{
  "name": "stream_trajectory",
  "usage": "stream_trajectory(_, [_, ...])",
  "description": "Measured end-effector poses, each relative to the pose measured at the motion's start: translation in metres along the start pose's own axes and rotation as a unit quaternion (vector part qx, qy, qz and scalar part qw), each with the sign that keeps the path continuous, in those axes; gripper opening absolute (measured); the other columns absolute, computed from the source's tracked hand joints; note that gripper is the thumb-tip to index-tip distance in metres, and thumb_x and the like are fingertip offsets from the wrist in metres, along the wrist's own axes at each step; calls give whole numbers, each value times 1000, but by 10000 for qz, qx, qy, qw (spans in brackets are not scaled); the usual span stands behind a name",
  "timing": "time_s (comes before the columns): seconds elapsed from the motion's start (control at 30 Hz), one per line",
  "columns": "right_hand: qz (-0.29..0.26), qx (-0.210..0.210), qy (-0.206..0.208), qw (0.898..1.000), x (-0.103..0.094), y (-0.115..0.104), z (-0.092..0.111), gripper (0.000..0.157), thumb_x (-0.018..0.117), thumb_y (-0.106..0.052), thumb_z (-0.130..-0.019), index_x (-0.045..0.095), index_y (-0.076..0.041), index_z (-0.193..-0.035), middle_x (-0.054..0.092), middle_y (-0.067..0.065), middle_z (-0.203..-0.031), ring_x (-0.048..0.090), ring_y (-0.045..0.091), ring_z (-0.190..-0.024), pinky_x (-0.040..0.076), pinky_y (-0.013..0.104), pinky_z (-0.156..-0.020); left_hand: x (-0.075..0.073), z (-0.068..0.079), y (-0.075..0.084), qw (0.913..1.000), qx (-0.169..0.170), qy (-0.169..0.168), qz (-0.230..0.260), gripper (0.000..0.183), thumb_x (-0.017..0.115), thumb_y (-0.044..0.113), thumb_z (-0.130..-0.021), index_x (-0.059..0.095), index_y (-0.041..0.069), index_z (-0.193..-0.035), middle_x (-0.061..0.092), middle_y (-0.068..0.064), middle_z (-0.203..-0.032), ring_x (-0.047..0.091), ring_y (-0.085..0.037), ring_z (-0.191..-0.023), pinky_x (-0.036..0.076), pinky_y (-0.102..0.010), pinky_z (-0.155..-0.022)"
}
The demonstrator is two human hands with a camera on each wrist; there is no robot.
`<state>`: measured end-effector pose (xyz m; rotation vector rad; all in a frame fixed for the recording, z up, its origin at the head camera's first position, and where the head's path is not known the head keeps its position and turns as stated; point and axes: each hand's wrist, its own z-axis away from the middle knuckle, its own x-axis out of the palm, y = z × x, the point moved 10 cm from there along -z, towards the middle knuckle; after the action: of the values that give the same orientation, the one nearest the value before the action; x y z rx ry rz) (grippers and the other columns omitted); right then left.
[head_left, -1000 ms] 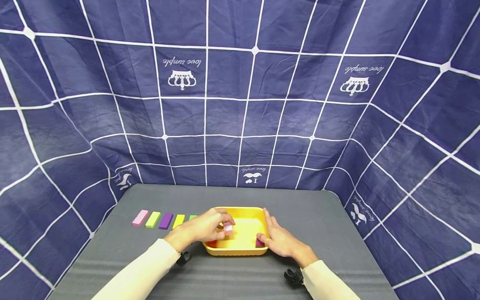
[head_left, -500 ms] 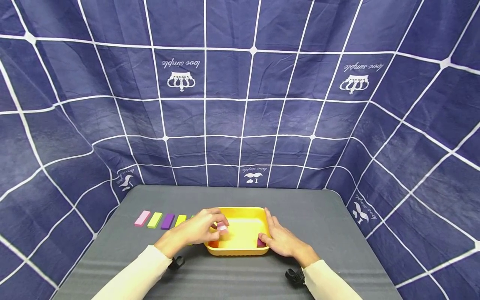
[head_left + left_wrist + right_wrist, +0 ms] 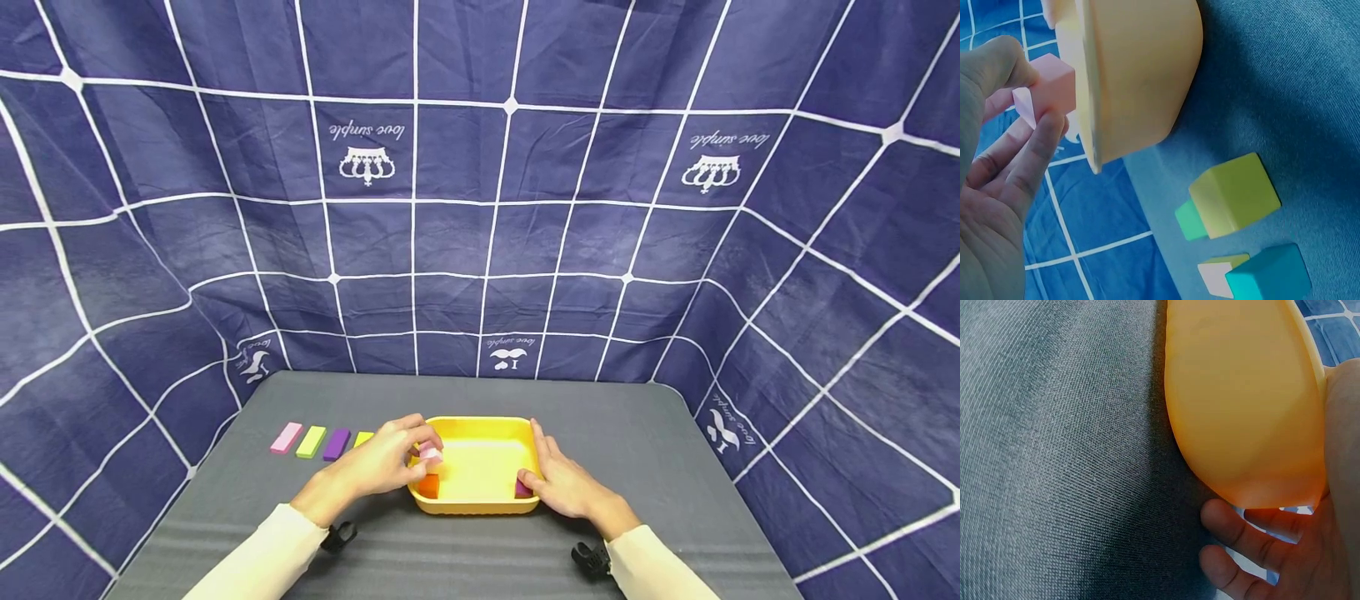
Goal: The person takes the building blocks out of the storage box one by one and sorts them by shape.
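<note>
In the head view, a yellow plastic tray (image 3: 480,507) stands on the table between both hands. My left hand (image 3: 378,462) pinches a pink block (image 3: 431,452) between thumb and fingertips over the tray's left side. The left wrist view shows this pink block (image 3: 1054,87) close to the tray's rim. My right hand (image 3: 566,479) holds the tray's right wall, thumb over the rim and fingers along the outside. Beneath that thumb, a purple block (image 3: 522,489) sits in the front right corner. An orange block (image 3: 428,486) occupies the front left corner.
Left of the tray runs a row of blocks: pink (image 3: 287,438), yellow-green (image 3: 311,442), purple (image 3: 337,444) and yellow (image 3: 363,437). The left wrist view adds a teal block (image 3: 1272,275) and a green one (image 3: 1191,220). A blue gridded cloth (image 3: 480,233) hangs behind the table.
My left hand has moved left with the pink block, from farther inside the tray to near its left rim, baring more of the orange block. My right hand stays on the tray.
</note>
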<state>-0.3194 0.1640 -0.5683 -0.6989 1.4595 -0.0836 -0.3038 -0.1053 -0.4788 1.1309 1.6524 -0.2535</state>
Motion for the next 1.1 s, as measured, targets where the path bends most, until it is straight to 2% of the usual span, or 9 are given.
stream_trajectory(0.23, [-54,-27,4,10000,0,1,2,100,70,-41,-112,15,2,-184,57,27,-161,75,35,-119,60,63,-117,-18,12,2,9978,211,537,-339,28,89,0,-89,83,11,-113,75,-2,-106,73,-14,-91,66,-30,-82])
stream_trajectory(0.47, [-147,-38,-6,9999,0,1,3,100,71,-41,-112,16,2,-184,58,26,-159,75,34,-116,60,65,-118,-35,30,-3,9962,69,761,-416,21,89,2,-97,84,11,-115,76,-1,-108,73,-13,-94,66,-33,-81])
stream_trajectory(0.6, [-141,-48,-3,9999,1,0,1,100,70,-42,-113,15,2,-184,58,26,-158,75,33,-116,60,64,-117,-48,43,-10,9947,1,950,-384,31,87,-5,-91,86,13,-116,78,1,-109,73,-14,-91,65,-33,-75])
stream_trajectory(0.73, [-138,-43,40,9999,1,0,0,100,71,-40,-112,16,2,-184,59,26,-157,75,33,-116,60,63,-116,-60,54,-17,9923,-53,1155,-448,39,88,-10,-85,86,14,-115,78,2,-108,74,-14,-90,65,-32,-74])
stream_trajectory(0.93, [-129,-7,49,9999,0,0,0,100,71,-41,-112,16,1,-184,59,25,-159,76,33,-117,61,63,-116,-75,69,-27,9881,-179,1354,-706,36,93,-7,-85,85,16,-111,78,4,-106,67,-6,-84,58,-22,-68])
stream_trajectory(1.1, [-161,23,14,9999,2,0,0,100,71,-41,-112,15,0,-185,58,24,-160,75,33,-118,60,63,-117,-82,82,-37,9846,-248,1472,-909,39,96,-7,-80,85,17,-108,80,6,-104,75,-12,-88,66,-33,-78])
